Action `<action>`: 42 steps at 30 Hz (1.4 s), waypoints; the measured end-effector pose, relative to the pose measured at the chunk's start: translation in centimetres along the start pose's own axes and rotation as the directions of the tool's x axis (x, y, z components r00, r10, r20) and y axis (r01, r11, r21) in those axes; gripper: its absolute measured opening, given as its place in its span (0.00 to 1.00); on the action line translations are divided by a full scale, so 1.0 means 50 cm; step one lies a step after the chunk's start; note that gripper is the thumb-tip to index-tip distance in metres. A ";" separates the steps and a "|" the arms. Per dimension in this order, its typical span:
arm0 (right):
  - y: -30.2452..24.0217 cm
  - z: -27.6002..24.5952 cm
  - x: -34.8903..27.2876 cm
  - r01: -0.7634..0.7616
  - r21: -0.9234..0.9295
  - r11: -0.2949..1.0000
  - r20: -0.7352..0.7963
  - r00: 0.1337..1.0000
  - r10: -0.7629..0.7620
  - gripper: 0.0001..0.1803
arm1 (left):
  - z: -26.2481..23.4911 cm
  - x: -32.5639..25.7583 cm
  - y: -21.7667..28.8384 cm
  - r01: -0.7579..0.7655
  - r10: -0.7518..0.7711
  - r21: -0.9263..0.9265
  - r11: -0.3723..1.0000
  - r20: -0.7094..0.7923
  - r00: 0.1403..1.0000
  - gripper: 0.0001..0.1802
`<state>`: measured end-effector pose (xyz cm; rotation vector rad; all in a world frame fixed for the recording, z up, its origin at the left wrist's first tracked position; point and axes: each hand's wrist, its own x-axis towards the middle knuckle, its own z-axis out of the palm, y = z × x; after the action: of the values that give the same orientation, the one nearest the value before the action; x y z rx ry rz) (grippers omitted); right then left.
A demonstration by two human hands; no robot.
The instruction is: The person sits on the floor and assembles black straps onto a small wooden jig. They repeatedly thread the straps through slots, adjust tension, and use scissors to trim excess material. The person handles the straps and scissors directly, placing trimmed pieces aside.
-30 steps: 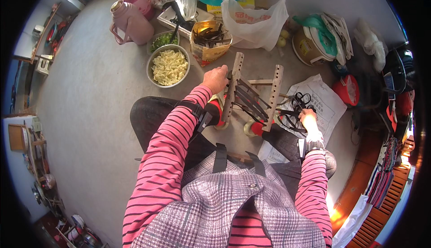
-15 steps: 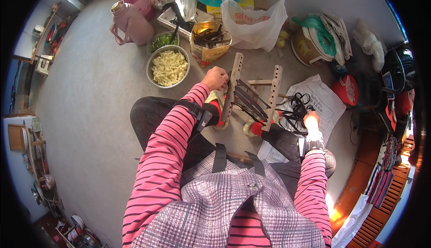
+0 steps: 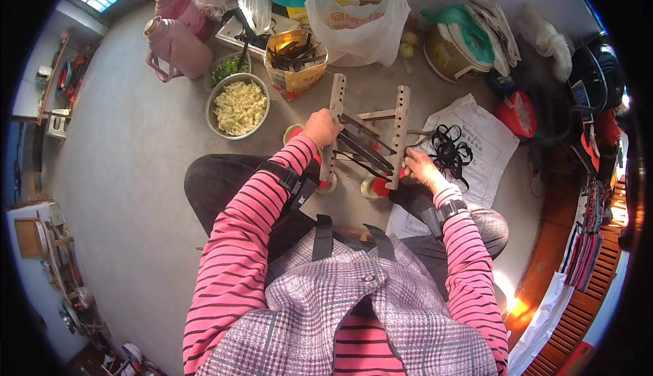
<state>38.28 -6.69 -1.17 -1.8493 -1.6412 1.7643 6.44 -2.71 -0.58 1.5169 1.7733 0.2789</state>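
Note:
A small wooden frame (image 3: 399, 121) stands in front of me, its two side rails drilled with rows of holes and joined by a crossbar. Several black straps (image 3: 364, 150) run between the rails. My left hand (image 3: 322, 128) is closed against the left rail, its fingertips partly hidden. At the outer side of the right rail, my right hand (image 3: 423, 168) is pinched; what lies between its fingertips is too small to make out. Just beyond that hand, a loose tangle of black strap (image 3: 452, 151) rests on a white printed sack (image 3: 486, 134).
Beyond the frame stand a bowl of pale chopped food (image 3: 239, 108), a bowl of greens (image 3: 223, 70), a bag of dark strips (image 3: 296, 70) and a white plastic bag (image 3: 360, 29). Pink flasks (image 3: 178, 49) are at far left, a lidded bucket (image 3: 452, 53) and red container (image 3: 515, 114) at right.
My right hand has come left from the strap tangle to the right rail. The left hand stays at the left rail. The whole view has shifted slightly.

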 end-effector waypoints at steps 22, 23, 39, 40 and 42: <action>0.017 -0.017 -0.015 0.149 -0.166 0.975 -0.216 0.959 -0.184 0.12 | 0.037 -0.015 -0.030 -0.016 -0.023 -0.183 0.983 -0.210 0.977 0.18; 0.016 -0.014 -0.019 0.173 -0.210 0.962 -0.235 0.946 -0.222 0.13 | 0.039 -0.018 -0.031 -0.018 -0.015 -0.141 0.990 -0.233 0.972 0.18; 0.043 -0.021 -0.002 0.120 -0.434 0.893 -0.309 0.911 -0.273 0.13 | 0.040 -0.019 -0.033 -0.049 0.003 -0.190 0.981 -0.236 0.972 0.16; 0.043 -0.020 -0.008 0.106 -0.410 0.906 -0.337 0.905 -0.258 0.12 | 0.037 -0.020 -0.034 -0.039 -0.007 -0.205 0.978 -0.221 0.975 0.16; 0.040 -0.015 -0.014 0.004 -0.279 0.960 -0.420 0.899 -0.126 0.12 | 0.031 -0.021 -0.034 -0.027 -0.012 -0.182 0.983 -0.207 0.978 0.16</action>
<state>40.23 -7.60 -1.85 -2.0747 -1.7926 1.0265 6.19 -4.61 -2.22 1.4038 1.8460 0.6077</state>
